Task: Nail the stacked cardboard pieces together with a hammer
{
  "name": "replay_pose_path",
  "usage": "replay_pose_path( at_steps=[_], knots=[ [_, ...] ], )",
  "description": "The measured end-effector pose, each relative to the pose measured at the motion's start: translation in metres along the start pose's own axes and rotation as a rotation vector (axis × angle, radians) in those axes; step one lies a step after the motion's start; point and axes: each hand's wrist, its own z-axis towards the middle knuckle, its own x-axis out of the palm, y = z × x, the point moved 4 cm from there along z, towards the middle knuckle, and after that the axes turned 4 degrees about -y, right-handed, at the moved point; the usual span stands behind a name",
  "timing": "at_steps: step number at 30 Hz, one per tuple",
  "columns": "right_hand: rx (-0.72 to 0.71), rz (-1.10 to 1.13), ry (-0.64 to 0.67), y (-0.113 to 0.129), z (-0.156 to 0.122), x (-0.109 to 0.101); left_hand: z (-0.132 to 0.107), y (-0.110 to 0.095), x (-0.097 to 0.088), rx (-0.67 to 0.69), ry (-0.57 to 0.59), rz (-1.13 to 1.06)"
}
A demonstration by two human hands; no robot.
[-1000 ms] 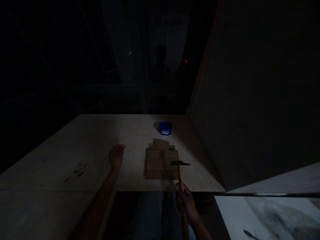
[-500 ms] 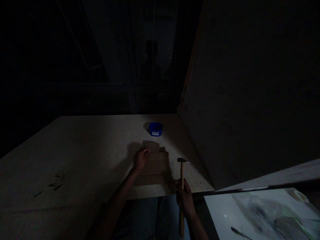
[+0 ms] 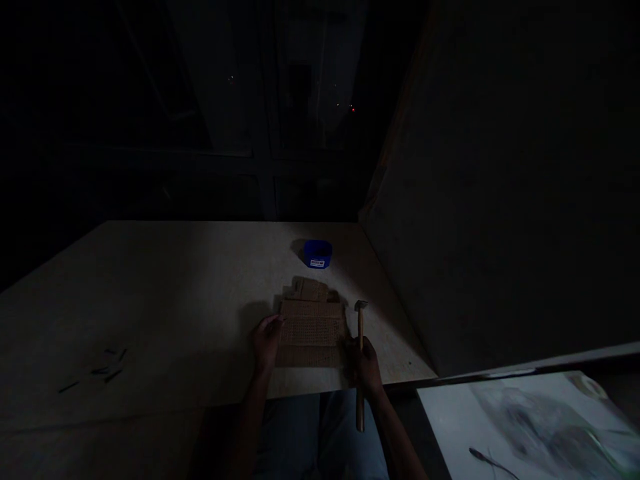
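Note:
A brown piece of cardboard [image 3: 313,330], its surface marked with many small dents or holes, lies near the table's front edge. My left hand [image 3: 267,341] is closed at its left edge, thumb and fingers pinching the border. A hammer [image 3: 361,327] with a wooden handle stands nearly upright in my right hand [image 3: 367,367], whose fingers wrap the handle beside the cardboard's right edge. The right fingertips are close to that edge; in the dim light I cannot tell whether they touch it.
Behind the cardboard stands a blue plastic tub [image 3: 318,255] with a white label. Several thin dark strips [image 3: 107,370] lie at the left of the table [image 3: 190,280]. A tall dark panel [image 3: 500,200] borders the right. Lower right, a cable [image 3: 493,461] rests on a white surface [image 3: 450,413].
My left hand has slid from the cardboard's upper left down to its left edge. The hammer, still in my right hand, has turned slightly. The view has shifted a little.

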Motion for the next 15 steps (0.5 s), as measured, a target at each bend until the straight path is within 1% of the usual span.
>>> replay_pose_path(
  at_steps=[4, 7, 11, 15],
  knots=[
    [-0.045, 0.0, -0.025, 0.007, -0.009, 0.004, -0.006, -0.01, -0.004, -0.018, 0.019, -0.036],
    [-0.048, 0.008, -0.028, 0.012, -0.015, 0.01, -0.007, -0.014, -0.014, -0.019, 0.0, -0.043],
    [-0.027, 0.013, 0.001, 0.013, -0.021, 0.026, -0.002, -0.014, -0.032, -0.021, -0.041, -0.064],
    [-0.06, -0.001, 0.018, 0.014, -0.023, 0.044, 0.008, -0.011, -0.044, -0.033, -0.079, -0.066]
  ],
)
